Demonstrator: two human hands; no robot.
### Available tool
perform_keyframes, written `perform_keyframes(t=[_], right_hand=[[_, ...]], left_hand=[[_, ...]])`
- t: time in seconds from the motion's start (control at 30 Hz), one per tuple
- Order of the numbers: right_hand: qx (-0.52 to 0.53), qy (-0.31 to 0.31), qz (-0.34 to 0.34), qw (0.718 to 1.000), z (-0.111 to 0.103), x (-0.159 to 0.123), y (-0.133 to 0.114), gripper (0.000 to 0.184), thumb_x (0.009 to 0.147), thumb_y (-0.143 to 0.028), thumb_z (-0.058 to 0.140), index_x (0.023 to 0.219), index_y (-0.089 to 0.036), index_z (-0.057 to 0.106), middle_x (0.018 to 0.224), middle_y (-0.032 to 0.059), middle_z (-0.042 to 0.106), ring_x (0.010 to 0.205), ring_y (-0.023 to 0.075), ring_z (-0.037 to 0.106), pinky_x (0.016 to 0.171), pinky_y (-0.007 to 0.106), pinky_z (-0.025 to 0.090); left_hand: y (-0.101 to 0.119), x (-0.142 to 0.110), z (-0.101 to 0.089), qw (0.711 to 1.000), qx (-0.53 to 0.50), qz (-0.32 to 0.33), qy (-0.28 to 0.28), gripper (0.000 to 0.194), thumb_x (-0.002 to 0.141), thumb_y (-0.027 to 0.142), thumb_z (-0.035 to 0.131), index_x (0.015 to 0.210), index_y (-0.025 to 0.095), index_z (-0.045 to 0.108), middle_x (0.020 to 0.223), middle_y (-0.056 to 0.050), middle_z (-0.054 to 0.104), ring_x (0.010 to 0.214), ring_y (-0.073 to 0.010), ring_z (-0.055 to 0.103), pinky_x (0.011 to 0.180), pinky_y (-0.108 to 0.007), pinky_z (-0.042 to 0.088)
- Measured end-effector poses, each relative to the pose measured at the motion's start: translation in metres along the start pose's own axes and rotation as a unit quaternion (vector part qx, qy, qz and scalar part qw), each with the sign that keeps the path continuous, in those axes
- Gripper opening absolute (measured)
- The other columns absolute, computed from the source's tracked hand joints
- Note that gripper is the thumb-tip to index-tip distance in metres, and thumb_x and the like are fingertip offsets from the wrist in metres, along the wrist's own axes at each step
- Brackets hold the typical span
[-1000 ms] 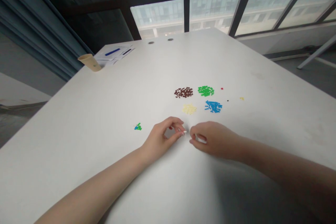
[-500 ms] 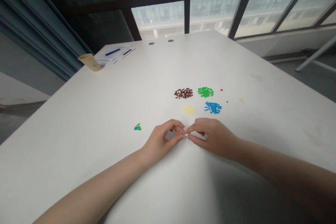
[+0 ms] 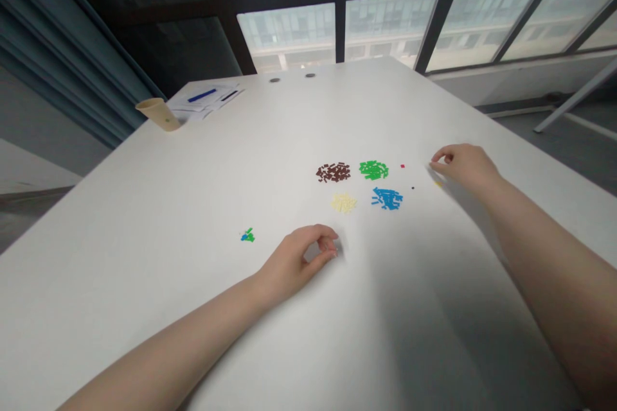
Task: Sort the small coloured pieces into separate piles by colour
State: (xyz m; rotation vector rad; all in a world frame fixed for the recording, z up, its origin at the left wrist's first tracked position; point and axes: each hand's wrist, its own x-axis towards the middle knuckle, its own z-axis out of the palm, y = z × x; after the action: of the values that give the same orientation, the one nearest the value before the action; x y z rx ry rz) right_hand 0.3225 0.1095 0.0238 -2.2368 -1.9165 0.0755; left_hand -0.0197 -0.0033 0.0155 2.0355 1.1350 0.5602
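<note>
A white desk [image 3: 144, 237] fills the view, with a dark-framed window [image 3: 385, 26] beyond its far edge and a blue-grey curtain [image 3: 62, 26] hanging to the left. Near the far left corner, a tan paper cup [image 3: 158, 114] lies on its side beside sheets of paper [image 3: 205, 103] that carry a blue pen [image 3: 201, 96].

Mid-desk sit four small heaps of tiny pieces: a brown heap [image 3: 333, 172], a green heap [image 3: 373, 169], a cream heap [image 3: 344, 203] and a blue heap [image 3: 387, 198]. A red piece [image 3: 402, 166], a black piece [image 3: 412, 187] and a yellow piece [image 3: 438, 184] lie apart to their right, and a green-and-blue cluster [image 3: 247, 236] lies well to the left.

The left hand [image 3: 294, 260] is curled, low over the desk, near the cream heap; its fingertips are blurred, so whether it holds anything is unclear. The right hand [image 3: 465, 166] is loosely open just beside the yellow piece, with nothing visible in it.
</note>
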Motion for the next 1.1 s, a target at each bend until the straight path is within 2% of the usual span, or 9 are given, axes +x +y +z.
perform_keyframes(t=[0.1, 0.4, 0.73, 0.9, 1.1], right_hand=[[-0.013, -0.036, 0.027, 0.999, 0.014, 0.008, 0.018, 0.019, 0.068, -0.030, 0.055, 0.077, -0.017, 0.066, 0.074, 0.0088, 0.062, 0.061, 0.0184, 0.052, 0.052, 0.028, 0.033], [-0.033, -0.003, 0.033, 0.999, 0.031, 0.011, 0.022, 0.022, 0.074, -0.032, 0.051, 0.085, -0.022, 0.068, 0.080, 0.0085, 0.065, 0.069, 0.0219, 0.056, 0.053, 0.029, 0.036], [-0.042, -0.007, 0.055, 0.998, 0.030, 0.011, 0.020, 0.024, 0.076, -0.030, 0.048, 0.090, -0.025, 0.066, 0.085, 0.0073, 0.064, 0.077, 0.0228, 0.056, 0.059, 0.031, 0.038], [-0.031, -0.003, 0.055, 0.998, 0.032, 0.010, 0.019, 0.025, 0.076, -0.033, 0.048, 0.087, -0.022, 0.066, 0.087, 0.0093, 0.064, 0.076, 0.0233, 0.055, 0.056, 0.030, 0.035], [-0.012, 0.010, 0.047, 0.999, 0.034, 0.010, 0.018, 0.021, 0.072, -0.031, 0.049, 0.081, -0.022, 0.065, 0.079, 0.0070, 0.063, 0.065, 0.0194, 0.052, 0.050, 0.028, 0.030]], left_hand=[[-0.001, 0.000, 0.000, 1.000, 0.008, 0.001, -0.002, 0.017, 0.081, 0.026, 0.049, 0.096, 0.021, 0.052, 0.083, -0.001, 0.063, 0.078, -0.0124, 0.057, 0.067, -0.023, 0.046], [0.000, 0.000, 0.000, 1.000, 0.013, -0.006, -0.009, 0.015, 0.081, 0.025, 0.048, 0.095, 0.020, 0.053, 0.083, -0.001, 0.062, 0.078, -0.0120, 0.057, 0.069, -0.023, 0.046], [-0.004, 0.001, -0.002, 1.000, 0.023, -0.001, 0.006, 0.017, 0.082, 0.027, 0.047, 0.097, 0.021, 0.052, 0.083, 0.000, 0.060, 0.077, -0.0115, 0.056, 0.066, -0.022, 0.046], [-0.002, 0.001, -0.001, 1.000, 0.023, 0.005, 0.004, 0.016, 0.082, 0.027, 0.047, 0.096, 0.021, 0.053, 0.082, -0.001, 0.061, 0.076, -0.0117, 0.056, 0.064, -0.021, 0.046], [-0.002, 0.001, -0.002, 1.000, 0.028, 0.008, 0.008, 0.016, 0.082, 0.028, 0.046, 0.094, 0.021, 0.054, 0.081, -0.001, 0.061, 0.076, -0.0120, 0.057, 0.065, -0.022, 0.046]])
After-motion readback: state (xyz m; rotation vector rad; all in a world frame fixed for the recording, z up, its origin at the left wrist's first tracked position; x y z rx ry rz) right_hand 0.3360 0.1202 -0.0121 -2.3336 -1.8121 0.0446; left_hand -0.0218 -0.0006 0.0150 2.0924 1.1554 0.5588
